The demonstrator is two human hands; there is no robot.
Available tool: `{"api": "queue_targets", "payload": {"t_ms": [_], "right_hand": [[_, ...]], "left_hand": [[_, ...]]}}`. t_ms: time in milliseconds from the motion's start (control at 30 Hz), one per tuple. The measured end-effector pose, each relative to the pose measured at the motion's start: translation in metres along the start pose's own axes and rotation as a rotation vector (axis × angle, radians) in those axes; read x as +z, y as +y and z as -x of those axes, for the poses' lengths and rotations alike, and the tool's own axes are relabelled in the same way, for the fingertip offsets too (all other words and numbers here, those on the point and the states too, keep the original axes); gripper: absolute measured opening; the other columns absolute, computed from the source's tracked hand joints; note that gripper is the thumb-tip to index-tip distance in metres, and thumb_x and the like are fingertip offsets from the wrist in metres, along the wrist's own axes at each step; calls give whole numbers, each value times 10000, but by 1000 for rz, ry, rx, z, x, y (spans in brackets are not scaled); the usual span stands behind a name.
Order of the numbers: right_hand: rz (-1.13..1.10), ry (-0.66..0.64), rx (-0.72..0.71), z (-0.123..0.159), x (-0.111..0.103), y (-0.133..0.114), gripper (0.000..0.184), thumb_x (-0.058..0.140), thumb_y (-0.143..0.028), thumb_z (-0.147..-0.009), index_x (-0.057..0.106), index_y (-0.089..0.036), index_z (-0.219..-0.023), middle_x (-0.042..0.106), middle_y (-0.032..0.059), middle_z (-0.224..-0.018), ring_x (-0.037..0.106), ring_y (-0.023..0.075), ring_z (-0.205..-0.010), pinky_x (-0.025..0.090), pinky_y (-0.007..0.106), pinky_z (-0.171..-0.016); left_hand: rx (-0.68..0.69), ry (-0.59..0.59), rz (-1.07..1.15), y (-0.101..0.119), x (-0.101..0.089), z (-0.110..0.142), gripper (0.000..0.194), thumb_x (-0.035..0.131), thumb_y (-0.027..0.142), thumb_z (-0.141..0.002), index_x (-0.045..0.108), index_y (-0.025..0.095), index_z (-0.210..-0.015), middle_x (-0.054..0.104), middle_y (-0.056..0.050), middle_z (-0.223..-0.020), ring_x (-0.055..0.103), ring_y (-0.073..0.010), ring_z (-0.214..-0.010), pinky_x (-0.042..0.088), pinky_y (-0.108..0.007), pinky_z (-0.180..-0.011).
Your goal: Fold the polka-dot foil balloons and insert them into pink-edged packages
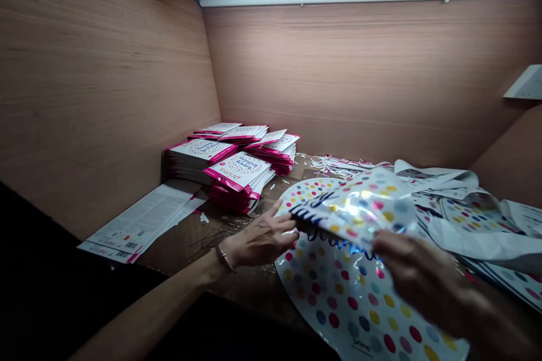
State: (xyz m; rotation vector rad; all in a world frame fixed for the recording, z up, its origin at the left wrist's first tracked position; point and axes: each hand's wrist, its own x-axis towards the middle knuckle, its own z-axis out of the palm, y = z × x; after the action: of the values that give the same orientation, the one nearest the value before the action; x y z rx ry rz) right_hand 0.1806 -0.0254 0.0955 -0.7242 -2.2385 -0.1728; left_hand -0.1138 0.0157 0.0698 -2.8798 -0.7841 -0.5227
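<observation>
Both hands hold a shiny white foil balloon (pixel 359 206) printed with coloured dots and blue script, partly folded over above the wooden bench. My left hand (pixel 260 240), a thin bracelet on its wrist, pinches the balloon's left edge with fingers together. My right hand (pixel 417 271) is blurred and grips the balloon's lower right side. Beneath it lies another flat dotted balloon (pixel 359 310) reaching toward the front edge.
Stacks of pink-edged packaging cards (pixel 232 161) sit at the back left. Printed sheets (pixel 139 223) lie by the left wall. More dotted balloons and white wrapping (pixel 474 220) pile up on the right. White paper scraps (pixel 334 166) litter the back. Wooden walls enclose the bench.
</observation>
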Motion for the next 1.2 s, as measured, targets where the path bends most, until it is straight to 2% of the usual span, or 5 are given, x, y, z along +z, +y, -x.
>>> {"api": "queue_targets", "payload": {"t_ms": [233, 467, 633, 833, 1200], "right_hand": [[-11, -225, -210, 78, 63, -32, 523, 379, -123, -859, 356, -200, -1376, 707, 104, -928, 677, 281, -829, 573, 398, -633], [-251, -519, -23, 20, 54, -43, 510, 504, -437, -856, 405, -306, -1339, 563, 69, -1257, 551, 248, -1114, 414, 442, -989], [-192, -703, 33, -5, 105, 35, 363, 409, -364, -911, 518, -304, -1251, 386, 24, -1418, 245, 223, -1346, 46, 532, -1099], [50, -756, 434, 30, 141, 144, 502, 226, -450, -947, 271, -270, -1413, 194, 80, -1495, 118, 273, -1374, 41, 615, -1047], [58, -663, 558, 44, 148, 133, 506, 272, -493, -920, 326, -309, -1388, 213, 33, -1494, 130, 266, -1373, 34, 595, -1060]], "left_hand": [[-177, 65, 316, 30, 37, -9, 465, 376, 484, -916, 562, 134, -1159, 559, -146, -1224, 458, -264, -1200, 302, -443, -1027], [-122, -284, 157, 23, 98, -19, 654, 356, 602, -869, 309, 219, -1398, 267, -156, -1457, 170, -375, -1346, 60, -650, -1019], [-105, -300, 183, 24, 99, -18, 706, 410, 645, -825, 269, 276, -1410, 263, -99, -1469, 220, -334, -1336, 45, -596, -1056], [-77, -323, 244, 20, 88, -19, 847, 420, 716, -763, 284, 174, -1400, 219, -195, -1465, 167, -399, -1339, 69, -632, -1020], [280, -26, -106, 85, 76, -3, 252, 378, 141, -885, 572, 61, -1023, 586, -186, -1102, 502, -327, -1102, 390, -477, -916]]}}
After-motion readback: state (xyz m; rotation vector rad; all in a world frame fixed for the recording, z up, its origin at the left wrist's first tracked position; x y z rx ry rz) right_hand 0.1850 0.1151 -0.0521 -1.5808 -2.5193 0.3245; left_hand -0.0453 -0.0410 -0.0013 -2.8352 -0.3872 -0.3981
